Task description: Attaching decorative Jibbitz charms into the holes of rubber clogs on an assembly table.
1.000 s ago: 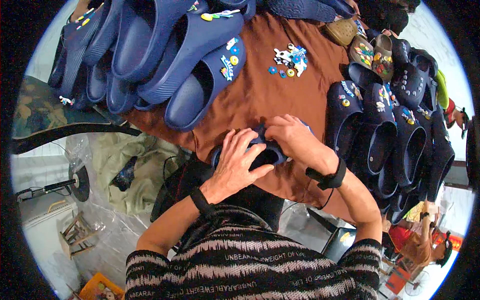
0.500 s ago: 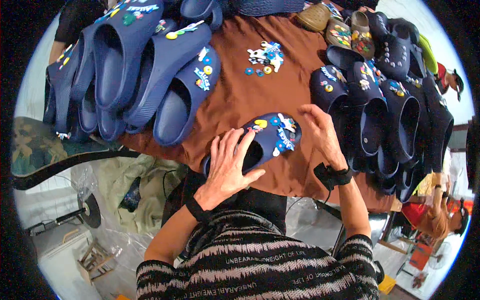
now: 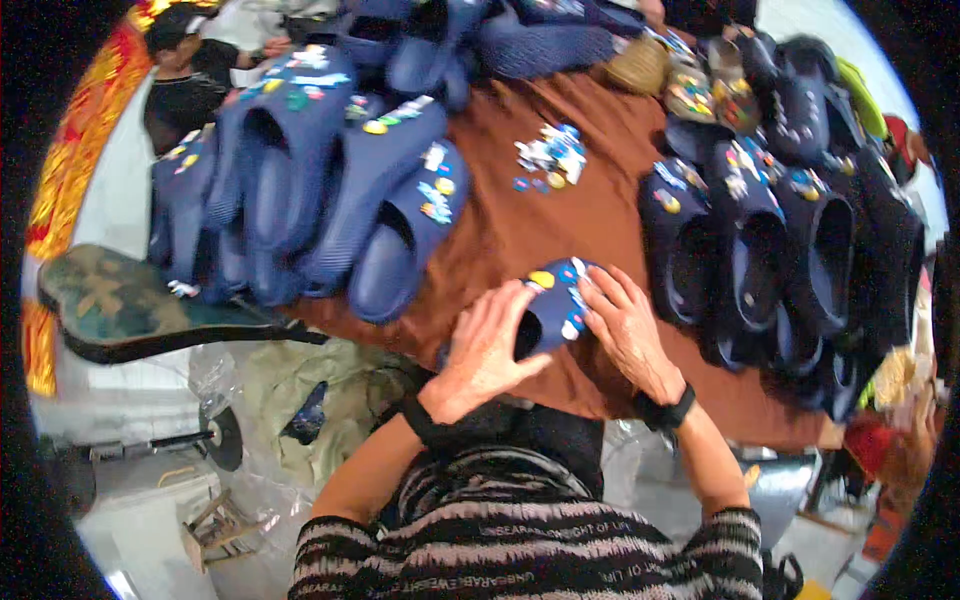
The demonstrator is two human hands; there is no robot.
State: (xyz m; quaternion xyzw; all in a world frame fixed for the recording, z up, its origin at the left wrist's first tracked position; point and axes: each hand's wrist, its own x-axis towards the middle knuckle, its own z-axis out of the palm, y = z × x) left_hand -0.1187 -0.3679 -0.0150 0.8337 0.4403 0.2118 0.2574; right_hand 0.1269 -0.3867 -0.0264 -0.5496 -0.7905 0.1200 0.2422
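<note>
A navy blue clog (image 3: 549, 307) lies on the brown cloth (image 3: 520, 225) in front of me, toe pointing away to the right. Colourful charms sit on its upper, a yellow one near the middle. My left hand (image 3: 482, 345) holds the clog at its heel side, fingers over the edge and thumb across the foot opening. Bent over the toe are the fingers of my right hand (image 3: 632, 330), pressed on the charms and hiding part of them. Farther off on the cloth lies a small heap of loose charms (image 3: 553, 157), white, blue and yellow.
Navy clogs with charms (image 3: 290, 160) are piled at the left. Dark clogs (image 3: 755, 250) stand in rows at the right, brown ones (image 3: 640, 66) behind them. A camouflage-patterned board (image 3: 130, 300) juts out at the left. Another person (image 3: 185, 80) is at the far left.
My right hand has come down from beside the clog onto its toe. My left hand keeps its hold. The whole view has shifted, showing more at the left.
</note>
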